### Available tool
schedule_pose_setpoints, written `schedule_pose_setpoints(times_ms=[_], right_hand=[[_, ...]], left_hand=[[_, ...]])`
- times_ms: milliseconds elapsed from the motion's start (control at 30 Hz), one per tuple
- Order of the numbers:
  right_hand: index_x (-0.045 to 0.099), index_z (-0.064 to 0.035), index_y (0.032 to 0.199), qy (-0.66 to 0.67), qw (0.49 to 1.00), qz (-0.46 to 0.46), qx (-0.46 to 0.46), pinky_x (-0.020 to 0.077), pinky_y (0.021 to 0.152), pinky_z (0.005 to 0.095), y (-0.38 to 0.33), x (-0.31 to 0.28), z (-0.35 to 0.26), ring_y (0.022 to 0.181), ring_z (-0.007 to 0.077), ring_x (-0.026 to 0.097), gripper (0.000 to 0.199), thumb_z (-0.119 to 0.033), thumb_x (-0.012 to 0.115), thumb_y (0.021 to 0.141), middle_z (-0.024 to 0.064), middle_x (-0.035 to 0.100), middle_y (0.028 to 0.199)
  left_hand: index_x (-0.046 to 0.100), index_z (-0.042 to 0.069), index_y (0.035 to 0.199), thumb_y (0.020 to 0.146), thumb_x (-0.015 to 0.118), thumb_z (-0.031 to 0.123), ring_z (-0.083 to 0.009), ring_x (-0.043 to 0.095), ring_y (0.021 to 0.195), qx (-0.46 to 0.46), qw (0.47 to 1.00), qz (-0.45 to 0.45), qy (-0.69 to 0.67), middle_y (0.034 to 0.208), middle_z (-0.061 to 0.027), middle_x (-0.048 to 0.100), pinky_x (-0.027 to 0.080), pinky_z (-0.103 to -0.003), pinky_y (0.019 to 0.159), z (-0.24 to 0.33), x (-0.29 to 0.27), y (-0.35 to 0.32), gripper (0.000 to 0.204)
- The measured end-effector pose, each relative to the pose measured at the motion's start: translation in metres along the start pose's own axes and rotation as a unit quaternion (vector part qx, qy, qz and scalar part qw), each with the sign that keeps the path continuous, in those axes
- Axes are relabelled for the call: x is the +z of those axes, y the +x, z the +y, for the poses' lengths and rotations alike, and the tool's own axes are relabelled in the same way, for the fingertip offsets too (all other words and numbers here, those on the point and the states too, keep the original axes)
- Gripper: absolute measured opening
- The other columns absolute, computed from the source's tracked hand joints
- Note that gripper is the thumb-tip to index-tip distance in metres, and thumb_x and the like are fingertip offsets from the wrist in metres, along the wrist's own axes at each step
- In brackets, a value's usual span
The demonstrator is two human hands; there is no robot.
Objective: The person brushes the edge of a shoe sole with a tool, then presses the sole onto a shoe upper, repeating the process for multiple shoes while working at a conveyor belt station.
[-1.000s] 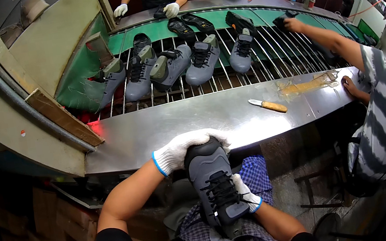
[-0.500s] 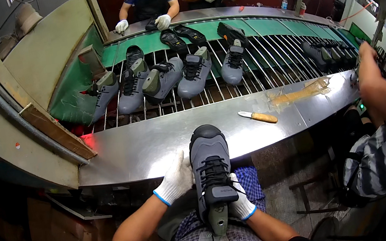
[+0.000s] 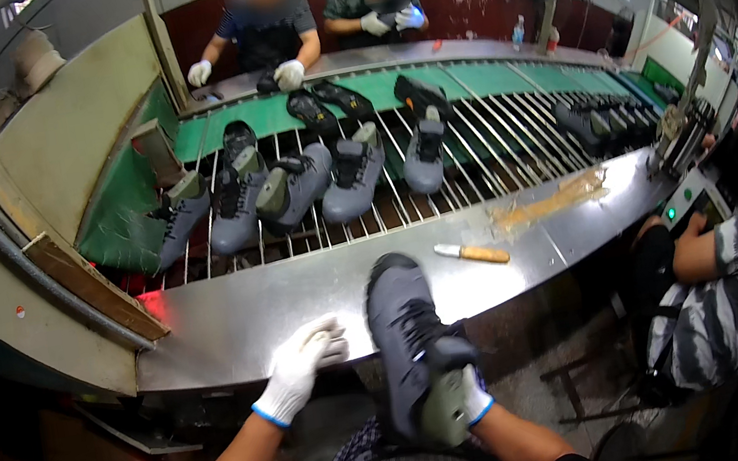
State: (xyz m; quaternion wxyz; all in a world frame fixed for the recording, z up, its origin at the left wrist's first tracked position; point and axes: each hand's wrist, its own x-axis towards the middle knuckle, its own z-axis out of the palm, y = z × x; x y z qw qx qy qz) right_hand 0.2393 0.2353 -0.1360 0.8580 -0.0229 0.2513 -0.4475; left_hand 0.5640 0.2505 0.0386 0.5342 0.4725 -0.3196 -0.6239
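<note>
A grey shoe (image 3: 395, 323) with a black toe cap and black laces is held above my lap, toe pointing away. A green last (image 3: 444, 409) fills its opening. My right hand (image 3: 476, 397), in a white glove, grips the shoe by its heel end; most of its fingers are hidden behind the shoe. To the left of the shoe, apart from it, my gloved left hand (image 3: 301, 365) is open, fingers loosely bent and holding nothing. Beyond the shoe, a knife (image 3: 473, 253) with a wooden handle lies on the metal ledge (image 3: 239, 323).
Several grey shoes on lasts (image 3: 353, 175) stand on the rod conveyor (image 3: 492, 153). Black soles (image 3: 312, 112) lie on the green belt (image 3: 273, 110) behind. Two gloved co-workers sit across. A person in a striped top (image 3: 737, 298) is at the right. A panel wall (image 3: 44, 311) borders the left.
My left hand has come away from the shoe, toward the left. The shoe has tilted in my right hand, its collar end swinging right. The whole view has shifted slightly.
</note>
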Motion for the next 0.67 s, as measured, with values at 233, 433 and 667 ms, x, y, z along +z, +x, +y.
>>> schedule_pose_setpoints(times_ms=[233,433,667], right_hand=[[0.049,0.0021,0.155,-0.187,0.944,0.033,-0.271,0.0592,0.098,0.06,0.078,0.271,-0.269,0.124,0.0475,0.065,0.091,-0.073,0.058,0.103,0.0296,0.06,0.144],[0.064,-0.0024,0.123,-0.497,0.86,0.063,-0.1,0.063,0.076,0.0423,0.134,0.248,-0.158,0.083,0.03,0.074,0.058,-0.058,0.048,0.114,0.0179,0.074,0.101],[0.072,-0.0084,0.13,-0.834,0.489,-0.181,-0.181,0.0591,0.099,0.0484,0.105,0.224,0.036,0.11,0.0422,0.075,0.048,-0.043,0.071,0.097,0.0277,0.076,0.12]], left_hand=[[0.065,-0.006,0.142,0.109,0.063,0.009,-0.017,0.072,0.111,0.205,0.92,0.244,0.23,0.124,-0.0115,0.076,0.057,-0.029,0.101,-0.011,-0.145,0.006,0.036],[0.071,-0.004,0.132,0.104,0.068,0.01,-0.0228,0.076,0.108,0.253,0.862,0.351,0.266,0.117,-0.0142,0.079,0.06,-0.036,0.098,-0.036,-0.164,0.008,0.031],[0.075,0.001,0.128,0.096,0.077,0.018,-0.0321,0.077,0.114,0.246,0.804,0.347,0.415,0.119,-0.0193,0.079,0.059,-0.043,0.105,-0.017,-0.136,0.014,0.036]])
